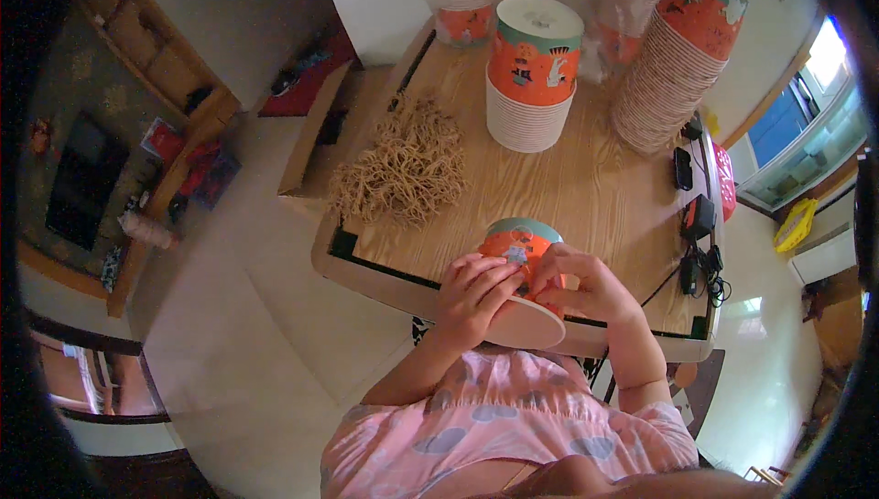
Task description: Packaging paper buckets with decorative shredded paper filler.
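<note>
Both hands, left hand (pixel 473 291) and right hand (pixel 586 287), grip one orange paper cup (pixel 517 252) at the table (pixel 604 197) edge, while the pile of brown strings (pixel 403 169) and the cup stacks (pixel 536 69) wait untouched.

I read this as a room in a home turned into a small piecework spot: a wooden table (pixel 595 188) in the middle of the frame carries tall stacks of orange printed paper cups (pixel 533 73) along the top edge and a loose heap of tan string handles (pixel 403 169) at its left. At the upper left I see a wooden shelf unit (pixel 151 50) and a dark television (pixel 78 178) over a pale tiled floor (pixel 247 316). At the right edge, a bright window (pixel 806 105) completes the domestic look.
</note>
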A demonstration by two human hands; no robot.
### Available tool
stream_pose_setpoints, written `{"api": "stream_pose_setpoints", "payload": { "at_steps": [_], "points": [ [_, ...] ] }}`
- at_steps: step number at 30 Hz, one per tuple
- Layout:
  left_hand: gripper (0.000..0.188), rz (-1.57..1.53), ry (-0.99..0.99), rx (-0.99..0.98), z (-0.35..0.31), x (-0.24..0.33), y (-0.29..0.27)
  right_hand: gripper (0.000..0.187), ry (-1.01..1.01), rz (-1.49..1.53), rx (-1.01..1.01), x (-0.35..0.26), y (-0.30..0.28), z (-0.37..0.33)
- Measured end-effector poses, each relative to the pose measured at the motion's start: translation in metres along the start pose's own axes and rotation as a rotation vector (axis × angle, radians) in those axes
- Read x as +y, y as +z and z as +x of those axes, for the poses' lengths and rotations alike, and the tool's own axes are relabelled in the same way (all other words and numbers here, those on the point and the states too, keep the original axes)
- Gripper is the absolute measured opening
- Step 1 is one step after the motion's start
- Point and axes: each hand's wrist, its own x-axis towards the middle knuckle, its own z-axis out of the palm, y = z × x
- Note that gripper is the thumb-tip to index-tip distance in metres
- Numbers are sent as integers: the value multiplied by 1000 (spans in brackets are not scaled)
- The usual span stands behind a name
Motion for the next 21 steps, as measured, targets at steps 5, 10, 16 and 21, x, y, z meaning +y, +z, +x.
{"api": "stream_pose_setpoints", "payload": {
  "at_steps": [5,10,16,21],
  "points": [
    [30,-7,-73,-23,10,-8,0,5,-5,4,230,12,1,-4],
    [12,19,-376,-67,46,-50,3,6,109,-161,626,58,-4,-36],
    [19,96,-551,-256,89,-87,27,7,344,-234,324,114,56,-82],
    [22,87,-553,-297,90,-95,47,10,366,-445,335,110,64,-77]
  ]
}}
